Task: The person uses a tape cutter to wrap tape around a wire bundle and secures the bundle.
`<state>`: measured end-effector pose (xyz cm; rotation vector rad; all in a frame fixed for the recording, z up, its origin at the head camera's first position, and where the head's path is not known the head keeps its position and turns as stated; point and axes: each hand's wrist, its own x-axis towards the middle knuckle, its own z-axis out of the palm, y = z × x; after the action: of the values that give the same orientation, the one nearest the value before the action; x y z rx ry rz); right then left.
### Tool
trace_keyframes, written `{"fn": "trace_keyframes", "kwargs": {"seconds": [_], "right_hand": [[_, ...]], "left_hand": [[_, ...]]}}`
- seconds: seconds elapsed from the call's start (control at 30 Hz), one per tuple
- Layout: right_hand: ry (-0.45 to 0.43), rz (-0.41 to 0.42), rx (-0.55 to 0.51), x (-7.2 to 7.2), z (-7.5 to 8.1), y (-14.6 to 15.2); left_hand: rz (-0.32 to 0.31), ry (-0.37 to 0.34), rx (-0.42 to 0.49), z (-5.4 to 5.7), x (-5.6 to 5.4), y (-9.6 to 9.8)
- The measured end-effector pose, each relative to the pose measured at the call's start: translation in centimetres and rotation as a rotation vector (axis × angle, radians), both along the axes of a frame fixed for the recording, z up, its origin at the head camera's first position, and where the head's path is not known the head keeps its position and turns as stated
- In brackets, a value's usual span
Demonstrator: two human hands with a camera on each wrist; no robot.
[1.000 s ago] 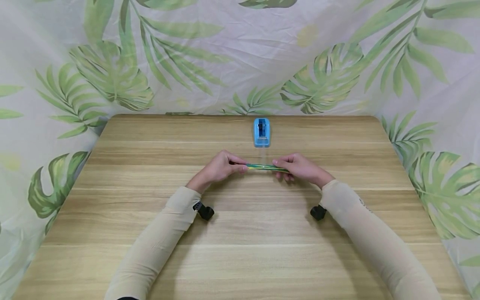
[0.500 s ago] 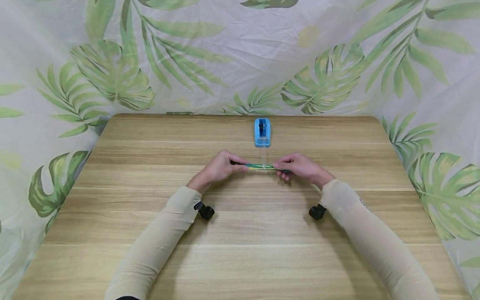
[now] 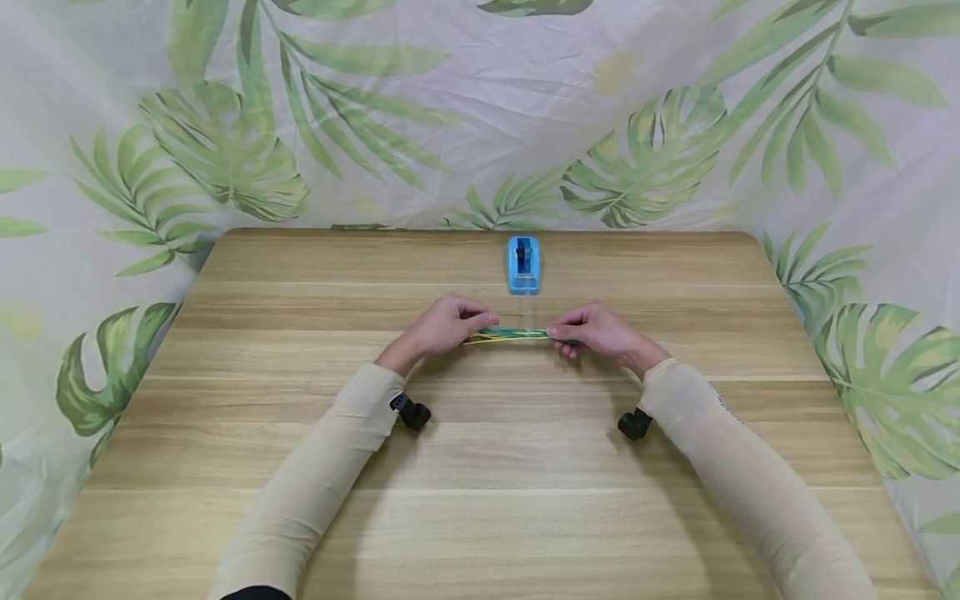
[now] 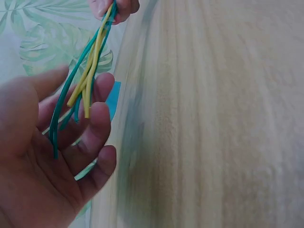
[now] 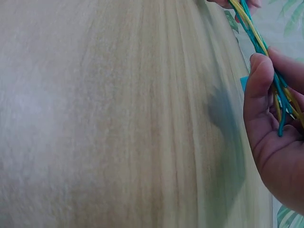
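A thin bundle of green and yellow wires [image 3: 513, 333] stretches level between the two hands, above the table. My right hand [image 3: 602, 335] pinches it between thumb and forefinger; cut ends poke into that palm in the right wrist view. Around the other ends, my left hand [image 4: 61, 137] is spread loosely, its thumb apart from the fingers. Those wire ends [image 4: 87, 90] fan out over the palm and fingers without being pinched. A clear tape strip [image 3: 527, 308] runs from the blue tape dispenser [image 3: 523, 267] toward the middle of the bundle; its contact there is hard to see.
The dispenser stands near the back edge of the wooden table [image 3: 480, 500]. Behind and beside the table hangs a leaf-patterned cloth [image 3: 480, 108]. Each wrist carries a small black camera, the left camera [image 3: 412, 412] and the right camera [image 3: 635, 424].
My left hand has let go of its pinch on the wires and moved slightly up, so their ends now splay out. The right hand slid a little along the bundle earlier and keeps its pinch.
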<state>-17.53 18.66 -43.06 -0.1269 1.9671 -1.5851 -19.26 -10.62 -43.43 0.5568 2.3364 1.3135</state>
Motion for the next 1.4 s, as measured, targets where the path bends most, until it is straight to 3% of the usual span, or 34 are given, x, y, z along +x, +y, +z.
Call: {"fn": "trace_keyframes", "kwargs": {"seconds": [0.1,0.37,0.53,0.87,1.4], "right_hand": [[0.023,0.003,0.011,0.07,0.03,0.04],[0.125,-0.006,0.04,0.2,-0.04,0.07],[0.18,-0.019,0.042,0.28,-0.07,-0.06],[0.247,-0.031,0.066,0.29,-0.3,-0.12],[0.27,-0.023,0.083,0.39,-0.29,-0.5]], "left_hand": [[0.016,-0.042,0.013,-0.09,-0.15,0.0],[0.023,-0.372,0.081,0.02,0.12,-0.14],[0.015,-0.459,0.115,0.06,0.11,-0.49],[0.041,-0.529,0.15,0.16,0.08,-0.52],[0.164,-0.477,0.159,0.3,0.26,-0.44]]}}
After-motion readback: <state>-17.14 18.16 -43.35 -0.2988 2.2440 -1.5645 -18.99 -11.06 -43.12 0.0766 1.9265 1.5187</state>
